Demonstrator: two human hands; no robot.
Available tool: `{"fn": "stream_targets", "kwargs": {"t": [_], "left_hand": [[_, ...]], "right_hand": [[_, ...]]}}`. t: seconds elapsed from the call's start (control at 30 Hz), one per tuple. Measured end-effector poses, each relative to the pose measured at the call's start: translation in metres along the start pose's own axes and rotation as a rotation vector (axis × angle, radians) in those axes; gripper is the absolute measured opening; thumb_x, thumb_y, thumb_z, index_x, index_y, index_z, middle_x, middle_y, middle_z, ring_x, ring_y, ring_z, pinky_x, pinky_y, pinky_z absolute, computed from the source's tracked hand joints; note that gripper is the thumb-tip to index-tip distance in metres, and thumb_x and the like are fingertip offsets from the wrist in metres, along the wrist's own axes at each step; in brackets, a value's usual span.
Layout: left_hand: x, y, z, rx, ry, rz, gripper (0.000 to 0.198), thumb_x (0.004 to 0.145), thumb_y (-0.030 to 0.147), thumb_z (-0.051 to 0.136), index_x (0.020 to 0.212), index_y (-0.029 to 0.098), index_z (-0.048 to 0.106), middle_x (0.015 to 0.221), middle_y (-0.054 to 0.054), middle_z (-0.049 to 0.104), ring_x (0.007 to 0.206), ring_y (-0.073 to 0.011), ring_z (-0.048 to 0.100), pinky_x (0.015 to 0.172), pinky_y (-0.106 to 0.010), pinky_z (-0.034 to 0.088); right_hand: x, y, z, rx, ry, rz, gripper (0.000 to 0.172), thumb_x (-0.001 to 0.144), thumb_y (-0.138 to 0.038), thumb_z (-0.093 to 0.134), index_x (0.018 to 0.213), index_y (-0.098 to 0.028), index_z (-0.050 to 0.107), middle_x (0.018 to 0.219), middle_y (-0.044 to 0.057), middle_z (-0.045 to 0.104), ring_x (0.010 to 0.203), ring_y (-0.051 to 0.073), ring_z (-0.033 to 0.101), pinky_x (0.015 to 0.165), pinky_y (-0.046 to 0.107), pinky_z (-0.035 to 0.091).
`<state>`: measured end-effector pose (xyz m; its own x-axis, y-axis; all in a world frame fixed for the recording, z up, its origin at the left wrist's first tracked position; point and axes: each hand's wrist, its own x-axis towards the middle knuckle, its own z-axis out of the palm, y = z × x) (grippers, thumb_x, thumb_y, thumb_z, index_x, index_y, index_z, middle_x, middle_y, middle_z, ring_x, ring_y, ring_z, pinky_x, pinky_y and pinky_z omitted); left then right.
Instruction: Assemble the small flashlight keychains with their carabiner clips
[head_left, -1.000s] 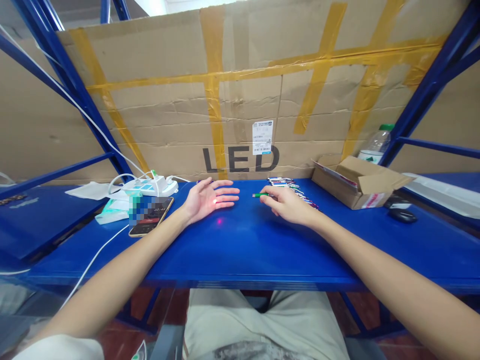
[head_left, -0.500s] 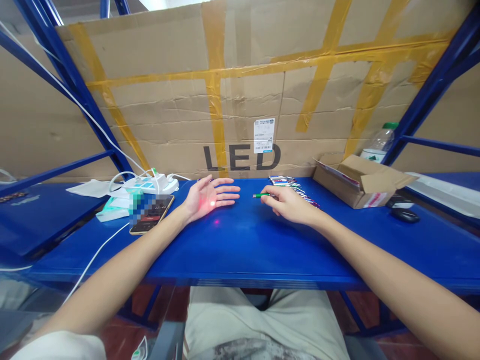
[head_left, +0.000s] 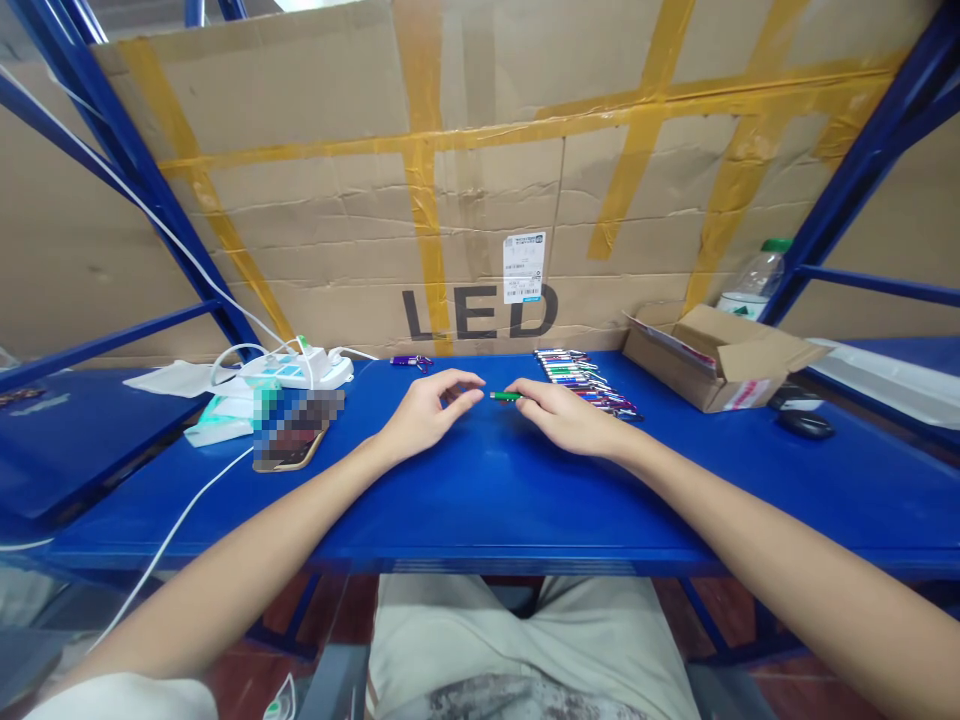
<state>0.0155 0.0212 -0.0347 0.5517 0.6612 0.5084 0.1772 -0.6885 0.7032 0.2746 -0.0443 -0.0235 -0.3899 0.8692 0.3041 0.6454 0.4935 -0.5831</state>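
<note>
My right hand (head_left: 564, 418) is closed on a slim green laser pointer (head_left: 505, 396), gripping it between thumb and fingers. Its silver tip points left, and the rear part is hidden in the hand. Just to the left, my left hand (head_left: 431, 415) holds nothing; its fingers are curved with a gap between thumb and fingertips, close to the pointer's tip but apart from it. Behind my right hand lies a row of similar pointers (head_left: 574, 378) in several colours with metal clips. A single purple pointer (head_left: 407, 361) rests at the back, beyond my left hand.
On the blue table (head_left: 480, 510), a phone (head_left: 296, 440), a green-and-white packet (head_left: 225, 415) and a white power strip (head_left: 315, 370) lie left. An open cardboard box (head_left: 720, 360), a black mouse (head_left: 806, 425) and a bottle (head_left: 757, 280) stand right. A large cardboard sheet (head_left: 337, 230) closes the back.
My left hand has turned from palm-up and flat to curved fingers, moving toward the pointer. The red light on its palm and the table is gone. My right hand has shifted slightly left.
</note>
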Motion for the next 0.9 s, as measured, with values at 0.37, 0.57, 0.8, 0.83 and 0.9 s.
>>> {"fn": "stream_targets", "kwargs": {"t": [0.37, 0.57, 0.8, 0.83, 0.9], "left_hand": [[-0.001, 0.004, 0.007, 0.247, -0.137, 0.200, 0.030, 0.108, 0.049, 0.063, 0.118, 0.024, 0.078, 0.112, -0.010, 0.074, 0.105, -0.0286, 0.064, 0.102, -0.042, 0.048], [0.001, -0.006, -0.004, 0.356, -0.241, 0.168, 0.030, 0.109, 0.049, 0.059, 0.113, 0.025, 0.076, 0.109, -0.009, 0.074, 0.103, -0.0295, 0.061, 0.094, -0.041, 0.047], [0.006, -0.029, -0.032, 0.454, -0.247, 0.139, 0.035, 0.108, 0.055, 0.056, 0.107, 0.024, 0.073, 0.110, -0.011, 0.070, 0.107, -0.0319, 0.057, 0.100, -0.044, 0.045], [0.007, -0.034, -0.036, 0.465, -0.240, 0.126, 0.036, 0.107, 0.056, 0.056, 0.105, 0.024, 0.073, 0.110, -0.011, 0.069, 0.107, -0.0320, 0.057, 0.101, -0.045, 0.045], [0.009, -0.045, -0.046, 0.511, -0.237, 0.091, 0.035, 0.106, 0.055, 0.057, 0.103, 0.024, 0.073, 0.107, -0.011, 0.069, 0.105, -0.0320, 0.057, 0.103, -0.046, 0.045]], "right_hand": [[-0.004, -0.007, -0.001, 0.080, -0.170, -0.068, 0.032, 0.111, -0.041, 0.045, 0.109, -0.020, 0.069, 0.099, 0.006, 0.076, 0.091, 0.022, 0.068, 0.087, 0.036, 0.052], [-0.002, 0.001, -0.001, 0.019, -0.165, 0.002, 0.031, 0.108, -0.043, 0.052, 0.125, -0.021, 0.067, 0.110, 0.008, 0.081, 0.100, 0.025, 0.073, 0.091, 0.038, 0.054], [0.000, 0.014, -0.002, -0.093, -0.124, 0.000, 0.026, 0.106, -0.036, 0.053, 0.118, -0.022, 0.072, 0.121, 0.011, 0.080, 0.108, 0.028, 0.074, 0.098, 0.041, 0.055], [0.000, 0.014, -0.002, -0.095, -0.120, 0.002, 0.026, 0.106, -0.036, 0.054, 0.118, -0.022, 0.072, 0.121, 0.011, 0.080, 0.108, 0.028, 0.074, 0.098, 0.041, 0.055], [0.000, 0.013, -0.001, -0.102, -0.116, 0.007, 0.026, 0.106, -0.036, 0.054, 0.118, -0.022, 0.072, 0.121, 0.011, 0.080, 0.108, 0.028, 0.074, 0.098, 0.041, 0.055]]}}
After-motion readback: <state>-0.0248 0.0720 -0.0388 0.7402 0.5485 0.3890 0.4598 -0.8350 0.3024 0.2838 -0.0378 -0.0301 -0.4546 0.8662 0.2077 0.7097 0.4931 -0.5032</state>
